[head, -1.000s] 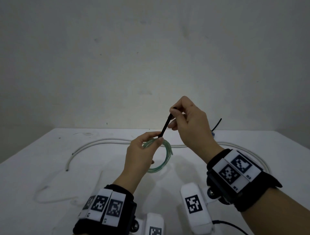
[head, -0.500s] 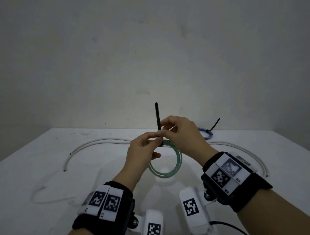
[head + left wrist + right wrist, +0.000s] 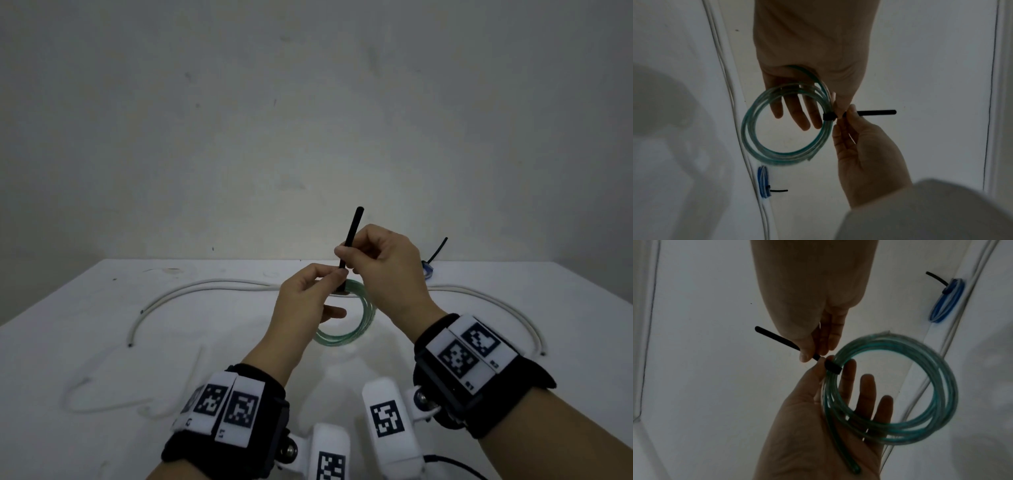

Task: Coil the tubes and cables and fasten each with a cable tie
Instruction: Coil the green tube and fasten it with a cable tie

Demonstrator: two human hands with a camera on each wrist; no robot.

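Note:
A green translucent tube coil (image 3: pixel 346 330) hangs above the white table (image 3: pixel 102 325). A black cable tie (image 3: pixel 351 233) is looped tight around the coil's top, and its tail stands up, leaning slightly right. My left hand (image 3: pixel 337 274) pinches the coil beside the tie's band (image 3: pixel 828 116) with thumb and forefinger, its other fingers stretched out behind the coil (image 3: pixel 785 129). My right hand (image 3: pixel 344 253) pinches the tie's tail just above the band (image 3: pixel 832 366), with the free end (image 3: pixel 774 335) sticking out past the thumb.
A blue coil (image 3: pixel 428 272) bound by a black tie lies at the back right of the table. A long white cable (image 3: pixel 205 284) curves across the far side and down both flanks. A clear tube (image 3: pixel 102 406) lies loose at the near left.
My right hand came down from a high pull and took the tail again close to the band. The tail now sticks up free above it, and the coil has swung lower.

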